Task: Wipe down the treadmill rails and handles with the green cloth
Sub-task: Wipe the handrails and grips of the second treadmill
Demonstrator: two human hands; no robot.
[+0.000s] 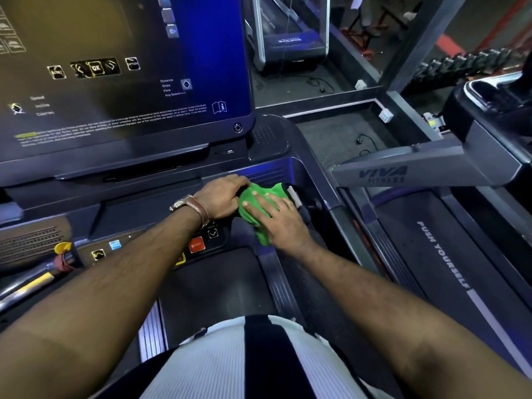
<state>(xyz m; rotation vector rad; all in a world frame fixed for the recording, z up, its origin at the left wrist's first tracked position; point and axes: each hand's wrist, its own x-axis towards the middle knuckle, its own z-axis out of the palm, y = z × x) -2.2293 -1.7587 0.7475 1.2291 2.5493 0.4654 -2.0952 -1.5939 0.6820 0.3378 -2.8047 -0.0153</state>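
- The treadmill console screen (123,67) is filling the upper left of my head view, its menu glowing.
- The treadmill belt (213,283) is running dark beneath the person I am watching. A neighbouring treadmill (431,254) is standing just beside it on the right.
- The ribbed side rail (277,279) is lying along the belt's right edge, below the hands. I am judging it not yet reached.
- The right hand (277,220) is lying flat with its fingers spread, pressing the cloth down.
- The left hand (220,197) is touching the cloth's left edge. I am not able to tell whether its fingertips are pinching the fabric or only resting there.
- The green cloth (254,197) is sitting bunched at the console's right end, against the dark handle (306,207).
- The red STOP button (196,245) is sitting near the left wrist, close enough to be bumped.
- I am reading the step as wiping the right handle's root. The next move is calling for wrapping the cloth round the handle, then drawing it along the rail.
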